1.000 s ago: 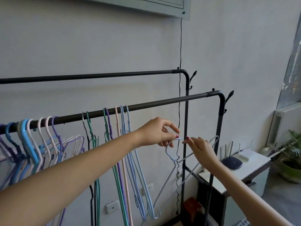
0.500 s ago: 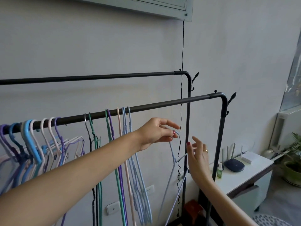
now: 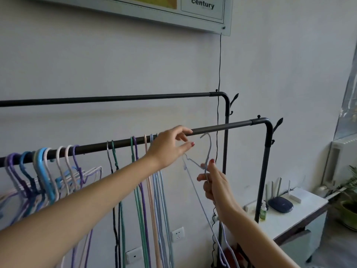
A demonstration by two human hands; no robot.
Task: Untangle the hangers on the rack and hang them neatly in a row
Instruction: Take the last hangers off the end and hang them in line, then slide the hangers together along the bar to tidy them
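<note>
1. We see a pale blue wire hanger [image 3: 209,149] held in the air just below the front rail [image 3: 222,129] of the black rack, its hook tip close under the rail but not over it.
2. The right hand [image 3: 214,185] pinches the hanger's neck between thumb and fingers, the remaining fingers curled below; the hanger's long sides trail down past the wrist toward the floor.
3. The left hand [image 3: 170,147] reaches in front of the rail with fingers loosely spread; its thumb and forefinger lie at the hanger's shoulder bend (we cannot tell whether they actually pinch the wire).
4. To the left, separated hangers [image 3: 148,171] hang one by one on the same rail: grey, green, purple, peach and light blue, partly behind the left forearm.
5. Farther left, a crowded bunch of hangers [image 3: 44,171] in blue, lilac and white overlaps on the rail.
6. The rear rail [image 3: 116,97] of the rack stands higher and bare, near the wall.
7. At right, a white bench [image 3: 301,215] carries a dark router [image 3: 280,204] and a small green bottle [image 3: 263,211]; a potted plant [image 3: 349,209] sits beyond.
</note>
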